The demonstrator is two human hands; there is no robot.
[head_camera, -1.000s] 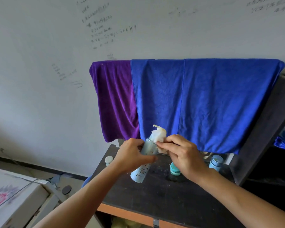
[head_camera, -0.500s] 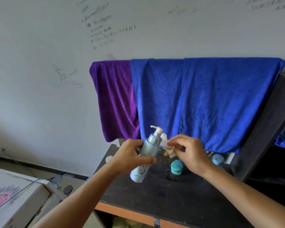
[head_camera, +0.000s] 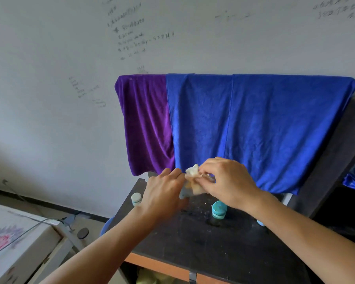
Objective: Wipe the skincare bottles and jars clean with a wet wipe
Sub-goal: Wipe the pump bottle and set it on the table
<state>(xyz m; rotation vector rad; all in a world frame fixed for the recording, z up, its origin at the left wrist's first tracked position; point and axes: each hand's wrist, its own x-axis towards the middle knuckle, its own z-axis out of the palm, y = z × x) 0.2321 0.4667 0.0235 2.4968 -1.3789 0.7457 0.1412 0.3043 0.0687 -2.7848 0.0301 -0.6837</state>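
Over the dark table [head_camera: 193, 247] my left hand [head_camera: 163, 194] grips the pale blue pump bottle [head_camera: 183, 194]; only a sliver of it shows past my fingers. My right hand [head_camera: 228, 181] pinches a crumpled whitish wet wipe [head_camera: 193, 174] against the bottle's upper part, which the wipe hides. A teal jar [head_camera: 219, 210] stands on the table under my right wrist. At the table's left edge stands a small white-capped jar [head_camera: 136, 198]. A light blue jar [head_camera: 260, 222] peeks out behind my right forearm.
A purple towel [head_camera: 146, 124] and a blue towel [head_camera: 254, 128] hang behind the table against a scribbled white wall. A dark panel [head_camera: 336, 152] leans at the right. A white box with a flower print [head_camera: 10, 240] sits low left.
The bottle has tipped and slipped behind my left hand. My right hand moved left and up, bringing the wipe over the pump head, which is now covered.
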